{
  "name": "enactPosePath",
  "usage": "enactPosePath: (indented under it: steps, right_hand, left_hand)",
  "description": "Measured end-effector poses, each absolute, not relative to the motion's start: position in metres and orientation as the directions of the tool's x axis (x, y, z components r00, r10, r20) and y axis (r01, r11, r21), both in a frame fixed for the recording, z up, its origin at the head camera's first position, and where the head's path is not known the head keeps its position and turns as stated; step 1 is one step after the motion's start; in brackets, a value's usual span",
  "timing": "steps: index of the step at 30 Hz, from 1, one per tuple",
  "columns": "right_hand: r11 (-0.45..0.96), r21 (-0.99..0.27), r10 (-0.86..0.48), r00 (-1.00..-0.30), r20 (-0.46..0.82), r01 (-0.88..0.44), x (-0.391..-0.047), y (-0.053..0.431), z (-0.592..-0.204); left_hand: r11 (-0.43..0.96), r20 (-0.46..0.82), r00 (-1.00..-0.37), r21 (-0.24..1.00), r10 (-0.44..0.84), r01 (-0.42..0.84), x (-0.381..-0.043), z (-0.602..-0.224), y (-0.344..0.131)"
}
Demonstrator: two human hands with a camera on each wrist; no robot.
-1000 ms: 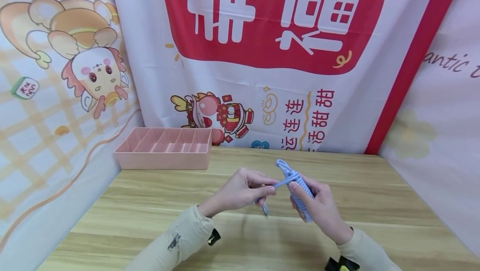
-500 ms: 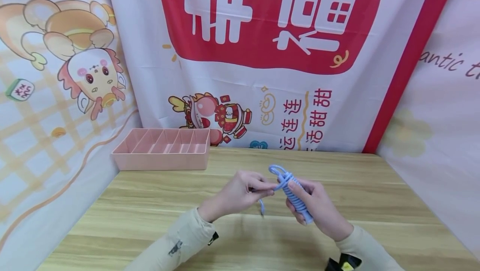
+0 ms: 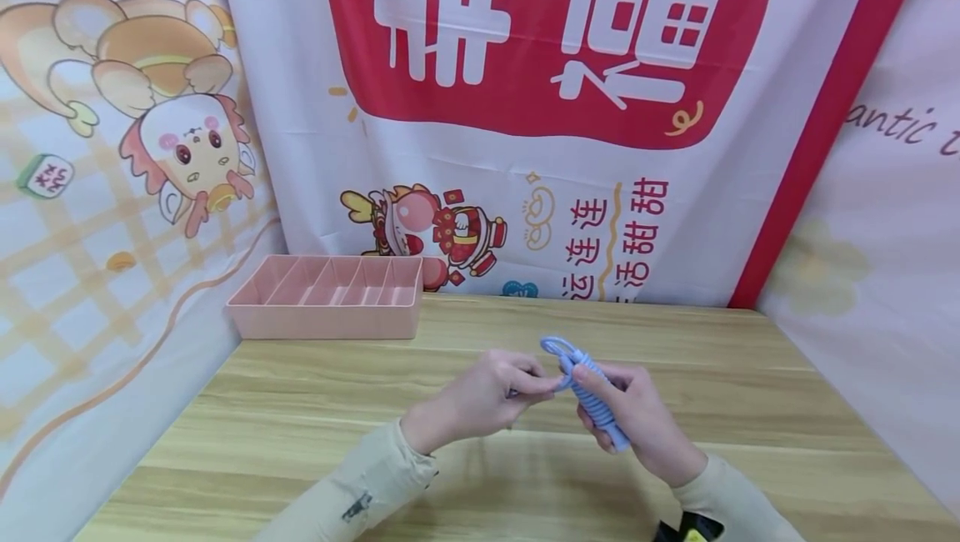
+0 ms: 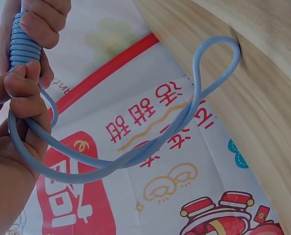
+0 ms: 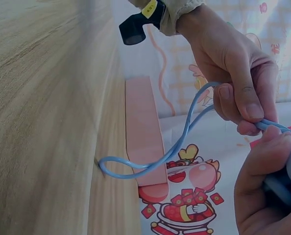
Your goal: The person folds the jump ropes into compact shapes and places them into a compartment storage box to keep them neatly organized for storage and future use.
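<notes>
A light blue jump rope [image 3: 596, 409] has its cord wound in tight turns into a slim bundle, held slanting above the table. My right hand [image 3: 648, 417] grips the bundle, thumb along its upper side. Close beside its upper end, my left hand [image 3: 483, 396] pinches the doubled cord between thumb and fingers. In the left wrist view a long twisted loop of loose cord [image 4: 135, 149] hangs from the left fingers. The right wrist view shows that loop below the left hand [image 5: 233, 73], with the right hand [image 5: 265, 191] partly covering the bundle.
A pink divided organizer box [image 3: 326, 321] stands at the back left of the wooden table [image 3: 322, 409]. Printed cloth hangings [image 3: 450, 150] enclose the back and sides. A dark wrist camera [image 3: 690, 528] sits on the right sleeve.
The left hand has drawn closer to the bundle, shortening the stretch of cord between the hands. The bundle's upper end has dipped slightly, and the loose cord below the left hand is now hidden in the head view.
</notes>
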State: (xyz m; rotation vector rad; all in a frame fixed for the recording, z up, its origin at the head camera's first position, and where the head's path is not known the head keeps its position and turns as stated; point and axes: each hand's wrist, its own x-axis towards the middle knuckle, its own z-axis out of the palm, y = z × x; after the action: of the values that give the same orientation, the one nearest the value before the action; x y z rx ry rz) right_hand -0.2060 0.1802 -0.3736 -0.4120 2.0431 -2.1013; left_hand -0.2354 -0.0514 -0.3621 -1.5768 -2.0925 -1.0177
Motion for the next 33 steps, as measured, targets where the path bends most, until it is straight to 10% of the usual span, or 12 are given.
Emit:
enactPosePath:
  steps: [12, 22, 33]
  right_hand:
    - [-0.129, -0.99, -0.364, -0.926, 0.096, -0.052, -0.204, 0.185, -0.369]
    - [-0.288, -0.954, -0.565, -0.789, 0.239, -0.083, -0.202, 0.19, -0.37]
    - [-0.156, -0.947, -0.696, -0.649, 0.307, -0.281, -0.203, 0.192, -0.37]
  left_hand:
    - [-0.013, 0.574, -0.383, 0.567, 0.724, 0.824, -0.241, -0.365, -0.054]
    - [-0.018, 0.39, -0.458, 0.776, 0.798, 0.63, -0.255, -0.364, -0.066]
    - [0.11, 0.171, -0.428, 0.823, 0.888, 0.557, -0.265, -0.369, -0.076]
